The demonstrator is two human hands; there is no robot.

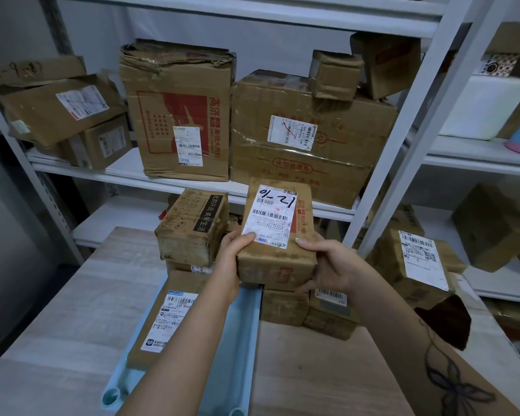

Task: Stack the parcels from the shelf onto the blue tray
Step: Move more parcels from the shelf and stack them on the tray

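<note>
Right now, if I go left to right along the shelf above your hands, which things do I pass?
Tilted box → tall box with red print → wide taped box → white block.

Table (57, 325): we see pale wood bearing a blue tray (240, 340) and small parcels (330, 313) just beside it.
Shelf (126, 172): white, with large cardboard boxes (177, 115) on it.
</note>
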